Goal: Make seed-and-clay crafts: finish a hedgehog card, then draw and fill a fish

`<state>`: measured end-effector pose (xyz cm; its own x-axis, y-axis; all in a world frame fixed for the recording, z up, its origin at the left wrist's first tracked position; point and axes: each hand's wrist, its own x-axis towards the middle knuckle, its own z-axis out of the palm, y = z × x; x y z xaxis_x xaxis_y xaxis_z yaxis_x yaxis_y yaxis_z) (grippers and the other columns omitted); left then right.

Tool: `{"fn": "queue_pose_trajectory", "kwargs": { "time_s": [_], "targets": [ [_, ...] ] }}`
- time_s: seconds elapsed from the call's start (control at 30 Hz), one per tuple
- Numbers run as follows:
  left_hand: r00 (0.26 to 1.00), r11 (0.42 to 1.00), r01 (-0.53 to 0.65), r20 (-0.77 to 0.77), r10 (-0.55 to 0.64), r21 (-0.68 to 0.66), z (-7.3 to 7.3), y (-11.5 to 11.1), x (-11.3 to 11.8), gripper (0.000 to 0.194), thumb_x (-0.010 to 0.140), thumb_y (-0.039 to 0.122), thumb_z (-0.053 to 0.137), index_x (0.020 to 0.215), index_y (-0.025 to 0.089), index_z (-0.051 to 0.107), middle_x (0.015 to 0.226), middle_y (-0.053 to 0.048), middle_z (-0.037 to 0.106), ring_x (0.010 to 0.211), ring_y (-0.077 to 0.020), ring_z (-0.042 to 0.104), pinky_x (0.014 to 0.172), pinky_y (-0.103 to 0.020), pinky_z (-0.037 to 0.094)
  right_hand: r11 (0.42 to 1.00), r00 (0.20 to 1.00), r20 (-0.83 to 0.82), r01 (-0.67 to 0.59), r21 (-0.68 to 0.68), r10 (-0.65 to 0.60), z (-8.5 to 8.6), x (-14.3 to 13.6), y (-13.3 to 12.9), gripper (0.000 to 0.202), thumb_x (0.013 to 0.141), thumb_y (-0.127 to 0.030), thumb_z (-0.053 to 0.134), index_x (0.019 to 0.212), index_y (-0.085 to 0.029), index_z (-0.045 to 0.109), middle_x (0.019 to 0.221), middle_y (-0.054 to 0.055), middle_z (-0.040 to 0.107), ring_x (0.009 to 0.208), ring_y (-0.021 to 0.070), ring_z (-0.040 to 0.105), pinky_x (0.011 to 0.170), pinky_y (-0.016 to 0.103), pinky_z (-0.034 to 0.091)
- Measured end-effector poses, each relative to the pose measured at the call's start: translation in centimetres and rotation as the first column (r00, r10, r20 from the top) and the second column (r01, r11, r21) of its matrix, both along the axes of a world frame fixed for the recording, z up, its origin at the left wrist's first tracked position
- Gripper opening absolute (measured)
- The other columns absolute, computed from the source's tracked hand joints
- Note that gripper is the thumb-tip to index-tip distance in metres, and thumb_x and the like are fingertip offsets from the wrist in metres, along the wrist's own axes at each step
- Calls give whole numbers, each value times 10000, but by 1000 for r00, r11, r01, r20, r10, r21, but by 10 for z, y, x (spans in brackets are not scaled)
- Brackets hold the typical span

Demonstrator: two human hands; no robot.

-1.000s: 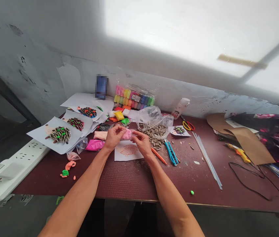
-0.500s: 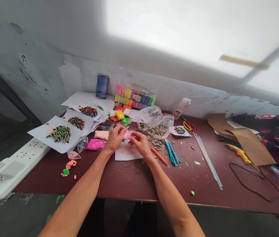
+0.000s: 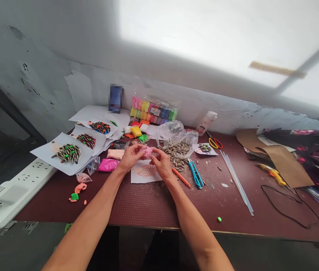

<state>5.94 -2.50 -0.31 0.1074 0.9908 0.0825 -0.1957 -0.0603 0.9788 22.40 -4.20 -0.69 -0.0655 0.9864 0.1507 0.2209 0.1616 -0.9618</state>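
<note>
Between my two hands is a small light-pink packet of modelling clay [image 3: 148,151] in clear wrapping. My left hand [image 3: 132,157] pinches its left side, and my right hand [image 3: 161,162] grips the right side with thumb and fingers. Below them lies a white paper with a red-brown hedgehog drawing [image 3: 145,171], partly covered by my right hand. Left of my left hand are a peach clay packet [image 3: 115,154] and a magenta clay packet [image 3: 108,165]. A heap of sunflower seeds [image 3: 179,150], partly under a clear plastic bag [image 3: 173,132], sits beyond my right hand.
Sheets with seed hedgehogs [image 3: 68,153] lie at left beside a white power strip [image 3: 15,192]. To the right are an orange pen [image 3: 182,177], a blue utility knife [image 3: 195,175], scissors [image 3: 215,143], glue sticks [image 3: 237,183] and a yellow glue gun [image 3: 275,175]. A bottle [image 3: 206,123] stands behind.
My fingers have shifted slightly on the pink packet, and more of the hedgehog drawing shows beneath. The whole view has moved a little.
</note>
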Motion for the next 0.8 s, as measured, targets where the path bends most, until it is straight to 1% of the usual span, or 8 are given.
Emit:
{"fn": "queue_pose_trajectory", "kwargs": {
  "time_s": [0.07,0.13,0.27,0.37,0.43,0.53,0.67,0.8],
  "targets": [
    [1000,1000,8,-26,-8,10,-2,1,0,430,650,463,815,898,143,674,738,-20,686,583,-121,595,565,-264,528,999,999,22,-48,-13,48,1,-1,-1,367,841,-395,686,1145,-191,667,685,-2,693,586,169,702,575,248,527],
    [999,1000,-3,-40,4,31,-2,1,2,371,653,428,798,859,151,660,682,4,652,561,-116,573,547,-254,508,994,994,42,-104,-17,105,3,-1,-3,326,862,-376,660,1138,-203,651,686,-9,691,574,163,695,575,245,520],
    [995,995,-61,-77,68,81,-2,-2,7,308,658,383,738,847,161,639,715,11,641,595,-121,577,570,-252,501,990,987,87,-140,17,138,5,-1,-4,241,867,-361,641,1062,-219,637,848,10,722,550,130,661,564,236,498],
    [987,991,-84,-131,98,107,-2,-4,8,264,667,372,700,810,166,620,651,32,588,538,-104,525,516,-229,443,988,986,76,-152,13,150,5,-2,-4,252,862,-405,646,1025,-213,627,904,18,718,563,123,654,552,229,488],
    [981,991,-79,-166,97,112,-1,-4,6,244,672,375,688,784,173,609,611,42,562,504,-97,494,478,-218,400,987,985,57,-164,-5,164,5,-3,-5,286,863,-451,647,1020,-213,620,881,13,709,572,124,652,545,225,486],
    [972,991,-71,-217,93,110,1,-5,3,229,665,369,696,753,176,610,602,41,571,494,-95,493,456,-208,382,984,983,48,-179,-26,180,6,-5,-6,322,860,-503,647,1002,-216,609,832,2,695,558,120,636,520,216,471],
    [978,997,-43,-203,56,68,6,-7,2,238,671,385,708,740,170,630,598,28,602,466,-103,528,448,-220,429,982,978,93,-189,-14,189,9,-5,-7,283,867,-471,633,977,-212,600,915,21,711,547,109,630,501,211,454],
    [989,997,55,-139,-47,55,10,-8,2,288,693,433,737,781,169,661,669,-10,689,559,-143,622,561,-277,544,992,977,172,-129,13,125,9,-1,-6,199,879,-376,604,991,-212,607,882,14,714,541,110,626,526,217,463]
  ]
}}
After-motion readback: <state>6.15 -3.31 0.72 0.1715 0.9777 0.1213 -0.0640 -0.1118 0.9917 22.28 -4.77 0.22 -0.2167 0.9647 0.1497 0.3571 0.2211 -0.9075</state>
